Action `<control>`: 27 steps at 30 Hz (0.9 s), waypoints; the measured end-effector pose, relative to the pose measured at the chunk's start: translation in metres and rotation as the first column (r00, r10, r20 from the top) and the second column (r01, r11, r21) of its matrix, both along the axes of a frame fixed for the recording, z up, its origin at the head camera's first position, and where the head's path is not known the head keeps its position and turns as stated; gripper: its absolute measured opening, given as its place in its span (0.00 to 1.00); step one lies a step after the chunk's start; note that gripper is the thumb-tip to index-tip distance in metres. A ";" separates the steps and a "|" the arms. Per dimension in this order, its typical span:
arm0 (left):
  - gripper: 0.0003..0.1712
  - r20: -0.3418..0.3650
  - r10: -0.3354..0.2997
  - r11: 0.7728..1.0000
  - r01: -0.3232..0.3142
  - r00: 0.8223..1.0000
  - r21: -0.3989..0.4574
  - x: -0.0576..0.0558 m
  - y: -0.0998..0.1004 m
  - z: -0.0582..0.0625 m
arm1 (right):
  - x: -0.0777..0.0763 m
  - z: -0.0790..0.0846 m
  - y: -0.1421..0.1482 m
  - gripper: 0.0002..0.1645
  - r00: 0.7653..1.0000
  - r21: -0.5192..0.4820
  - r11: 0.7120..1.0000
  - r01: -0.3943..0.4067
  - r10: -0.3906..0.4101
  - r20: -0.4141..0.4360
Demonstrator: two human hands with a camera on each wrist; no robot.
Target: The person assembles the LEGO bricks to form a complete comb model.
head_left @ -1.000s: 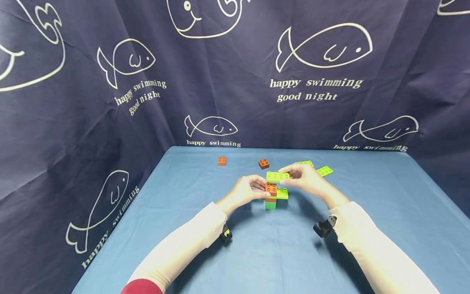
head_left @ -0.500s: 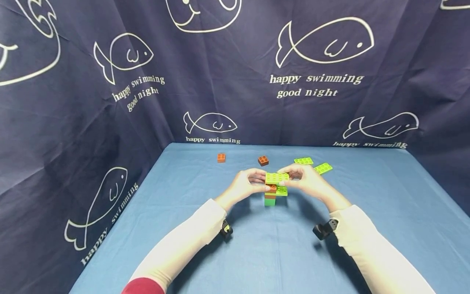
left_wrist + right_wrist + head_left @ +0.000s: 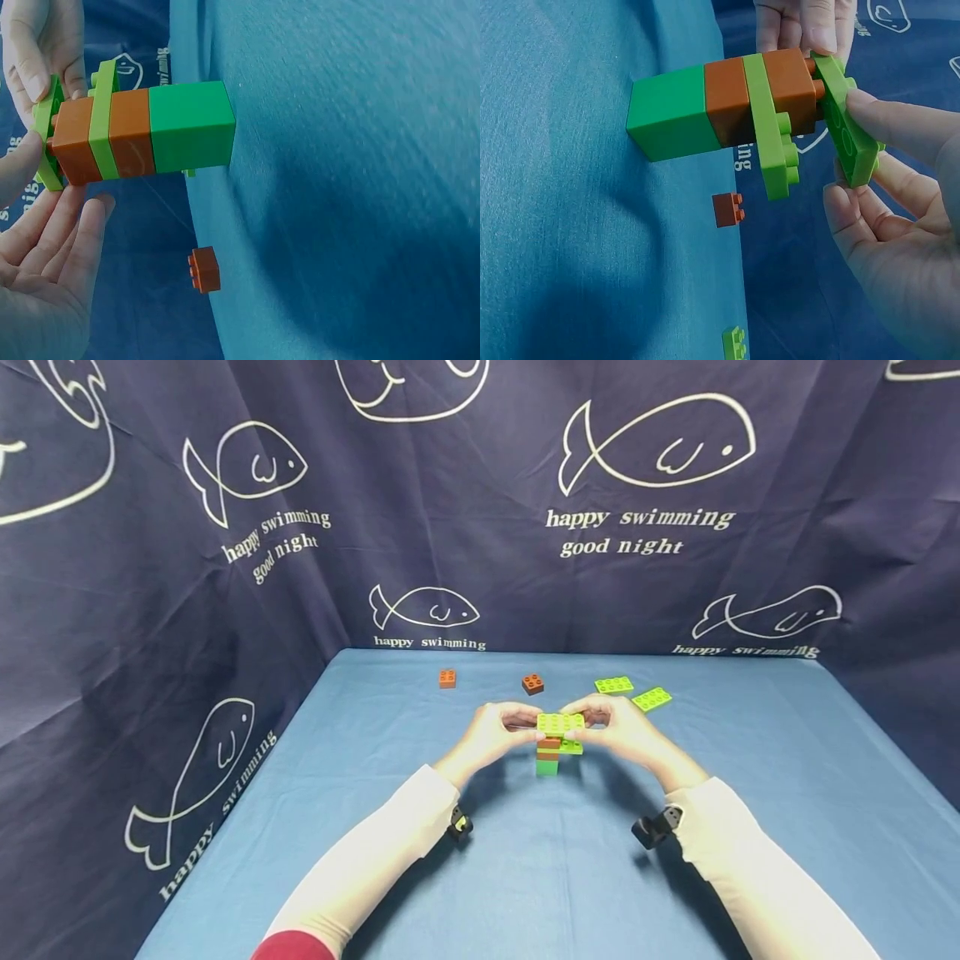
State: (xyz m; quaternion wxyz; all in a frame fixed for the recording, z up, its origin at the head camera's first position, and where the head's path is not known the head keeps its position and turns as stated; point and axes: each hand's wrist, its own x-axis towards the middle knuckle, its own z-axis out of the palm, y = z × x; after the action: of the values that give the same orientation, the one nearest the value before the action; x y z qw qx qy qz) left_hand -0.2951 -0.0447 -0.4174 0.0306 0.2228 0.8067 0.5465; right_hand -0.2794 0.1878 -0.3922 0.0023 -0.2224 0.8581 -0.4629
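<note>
A small tower of building blocks stands on the table: a green block (image 3: 192, 126) at the bottom, a brown brick (image 3: 130, 133), a lime-green plate (image 3: 769, 142) jutting to the right, and another brown brick (image 3: 791, 90). Over these lies a second lime-green plate (image 3: 560, 724), slightly tilted, with brown studs showing beneath it in the right wrist view. My left hand (image 3: 495, 731) holds its left end between thumb and fingers, close beside the upper brown brick. At the right end, my right hand (image 3: 621, 727) pinches the same plate, thumb in front and fingers behind.
Behind the tower lie an orange-brown brick (image 3: 447, 678) and a darker brown brick (image 3: 532, 683). Two lime-green plates (image 3: 613, 684) rest at the back right. The blue table (image 3: 495, 877) ends at a dark fish-print curtain (image 3: 480, 510).
The upper plate has come down onto the tower's top brown brick. My left hand has moved up from the brick to the plate's left end; my right hand keeps its pinch.
</note>
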 end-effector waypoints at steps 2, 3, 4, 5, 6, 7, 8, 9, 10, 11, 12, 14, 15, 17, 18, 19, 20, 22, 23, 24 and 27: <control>0.19 -0.021 0.009 1.000 -0.009 1.000 -0.024 0.000 0.000 0.002 | 0.000 0.000 0.000 0.20 1.000 0.001 1.000 0.000 0.000 0.005; 0.19 -0.029 0.012 0.999 -0.013 1.000 -0.035 0.000 0.001 0.002 | 0.000 0.000 0.000 0.20 1.000 0.003 1.000 -0.001 0.001 0.005; 0.19 -0.038 0.015 0.999 -0.017 0.999 -0.047 0.000 0.001 0.002 | 0.000 0.000 0.000 0.20 1.000 0.006 1.000 -0.002 0.002 0.006; 0.19 -0.045 0.017 0.998 -0.019 0.999 -0.056 0.000 0.001 0.003 | 0.000 0.001 0.000 0.21 1.000 0.009 1.000 -0.003 0.003 0.003; 0.19 -0.053 0.018 0.998 -0.021 0.998 -0.065 0.000 0.001 0.003 | 0.001 0.001 0.000 0.21 1.000 0.013 1.000 -0.006 0.006 -0.002; 0.19 -0.060 0.018 0.997 -0.022 0.998 -0.072 0.000 0.001 0.004 | 0.001 0.002 -0.001 0.21 1.000 0.016 1.000 -0.007 0.007 -0.006; 0.19 -0.067 0.017 0.997 -0.023 0.998 -0.080 -0.001 0.001 0.004 | 0.001 0.003 -0.001 0.21 1.000 0.014 1.000 -0.013 0.013 -0.013; 0.19 -0.071 0.017 0.996 -0.023 0.997 -0.086 -0.001 0.000 0.004 | 0.001 0.003 -0.002 0.21 1.000 0.011 1.000 -0.017 0.018 -0.021; 0.18 -0.074 0.015 0.996 -0.022 0.997 -0.091 -0.001 0.000 0.005 | 0.001 0.003 -0.003 0.21 0.999 0.010 1.000 -0.020 0.021 -0.029; 0.18 -0.075 0.014 0.995 -0.021 0.997 -0.095 -0.001 0.000 0.005 | 0.001 0.002 -0.004 0.21 0.999 0.009 1.000 -0.021 0.022 -0.039; 0.18 -0.077 0.013 0.995 -0.021 0.997 -0.102 -0.001 -0.001 0.006 | 0.001 0.002 -0.005 0.21 0.999 0.006 1.000 -0.023 0.023 -0.045; 0.18 -0.084 0.011 0.993 -0.020 0.996 -0.118 -0.001 -0.002 0.008 | 0.001 0.001 -0.007 0.21 0.998 -0.003 1.000 -0.019 0.019 -0.051; 0.18 -0.091 0.009 0.992 -0.021 0.996 -0.128 0.000 -0.002 0.009 | 0.001 0.000 -0.008 0.21 0.999 -0.003 1.000 -0.010 0.010 -0.053; 0.17 -0.114 0.002 0.988 -0.019 0.993 -0.154 0.000 -0.002 0.012 | 0.001 -0.001 -0.009 0.20 0.998 -0.004 1.000 0.001 -0.001 -0.057; 0.17 -0.125 -0.003 0.986 -0.018 0.992 -0.166 0.000 -0.002 0.013 | 0.001 -0.001 -0.011 0.20 0.998 -0.004 1.000 0.004 -0.004 -0.059; 0.17 -0.133 -0.008 0.984 -0.016 0.991 -0.178 0.001 -0.002 0.013 | 0.001 -0.002 -0.012 0.21 0.998 0.002 1.000 0.007 -0.007 -0.063; 0.17 -0.137 -0.014 0.982 -0.013 0.991 -0.189 0.001 -0.002 0.014 | 0.001 -0.002 -0.012 0.21 0.998 0.009 1.000 0.010 -0.009 -0.064; 0.17 -0.133 -0.022 0.979 -0.005 0.991 -0.205 0.001 -0.001 0.014 | 0.003 -0.003 -0.014 0.22 0.998 0.023 1.000 0.007 -0.006 -0.064; 0.16 -0.126 -0.024 0.978 -0.003 0.992 -0.210 0.002 -0.001 0.014 | 0.004 -0.003 -0.015 0.23 0.998 0.033 0.999 0.007 -0.005 -0.064; 0.16 -0.120 -0.027 0.977 0.000 0.992 -0.214 0.002 0.000 0.014 | 0.004 -0.004 -0.016 0.24 0.998 0.042 0.999 0.013 -0.010 -0.062; 0.17 -0.117 -0.029 0.977 0.003 0.993 -0.214 0.002 0.001 0.014 | 0.005 -0.005 -0.016 0.24 0.998 0.049 0.998 0.029 -0.026 -0.061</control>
State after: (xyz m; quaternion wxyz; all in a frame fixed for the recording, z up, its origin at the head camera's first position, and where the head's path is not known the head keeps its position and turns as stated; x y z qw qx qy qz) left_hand -0.2930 -0.0432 -0.4036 0.0105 0.2569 0.8594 0.4420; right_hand -0.2746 0.1719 -0.3969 -0.0243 -0.2242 0.8721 -0.4343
